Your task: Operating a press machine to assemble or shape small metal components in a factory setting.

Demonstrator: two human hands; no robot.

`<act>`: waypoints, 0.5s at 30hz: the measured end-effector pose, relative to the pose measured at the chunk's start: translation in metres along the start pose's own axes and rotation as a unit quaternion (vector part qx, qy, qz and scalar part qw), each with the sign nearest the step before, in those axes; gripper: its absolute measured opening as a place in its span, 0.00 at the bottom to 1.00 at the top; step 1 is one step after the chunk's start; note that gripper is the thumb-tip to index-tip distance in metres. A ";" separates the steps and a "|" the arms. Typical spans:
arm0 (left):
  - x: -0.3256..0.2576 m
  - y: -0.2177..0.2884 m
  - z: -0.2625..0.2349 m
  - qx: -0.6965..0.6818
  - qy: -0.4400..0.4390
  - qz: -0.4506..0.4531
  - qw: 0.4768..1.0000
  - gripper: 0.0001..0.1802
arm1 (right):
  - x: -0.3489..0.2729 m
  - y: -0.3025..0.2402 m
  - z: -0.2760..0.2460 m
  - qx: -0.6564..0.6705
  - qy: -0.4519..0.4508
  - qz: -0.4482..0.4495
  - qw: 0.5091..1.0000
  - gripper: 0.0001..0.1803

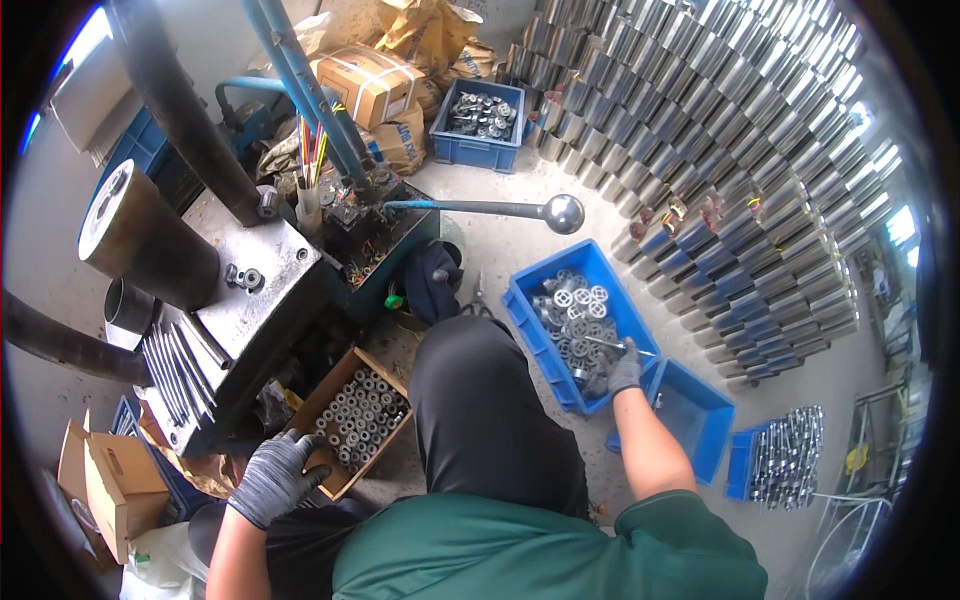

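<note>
Looking down from the head view: right hand (625, 370), gloved grey, reaches into a blue bin (530, 310) of round metal wheel-like parts (578, 305), fingers closed around a thin metal rod (615, 345) lying over the parts. Left hand (272, 478), also gloved, rests fingers spread on the rim of a cardboard box (345, 480) packed with upright metal sleeves (362, 415), holding nothing. Second blue bin (695, 415) sits just beside the first. Press machine (230, 310) stands left.
</note>
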State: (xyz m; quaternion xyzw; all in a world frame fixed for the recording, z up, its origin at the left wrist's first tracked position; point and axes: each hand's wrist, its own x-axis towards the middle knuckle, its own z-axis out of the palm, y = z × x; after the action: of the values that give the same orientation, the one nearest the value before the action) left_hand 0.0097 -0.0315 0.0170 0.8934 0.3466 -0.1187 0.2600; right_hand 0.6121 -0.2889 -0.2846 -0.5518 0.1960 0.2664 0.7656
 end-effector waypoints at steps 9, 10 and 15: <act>0.010 -0.021 0.048 0.028 -0.055 -0.061 0.996 0.25 | 0.017 0.038 0.024 -0.102 -0.011 -0.116 0.988 0.16; 0.013 -0.023 0.051 0.024 -0.054 -0.062 0.996 0.25 | 0.013 0.040 0.023 -0.199 -0.057 -0.183 0.961 0.16; 0.016 -0.029 0.057 0.042 -0.081 -0.090 0.992 0.26 | -0.003 0.032 0.017 -0.440 -0.181 -0.314 0.822 0.18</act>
State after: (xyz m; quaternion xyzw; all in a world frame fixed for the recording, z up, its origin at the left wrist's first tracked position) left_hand -0.0003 -0.0359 -0.0480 0.8562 0.3981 -0.2282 0.2373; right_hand 0.5898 -0.2649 -0.3013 -0.8034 -0.2680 0.1646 0.5056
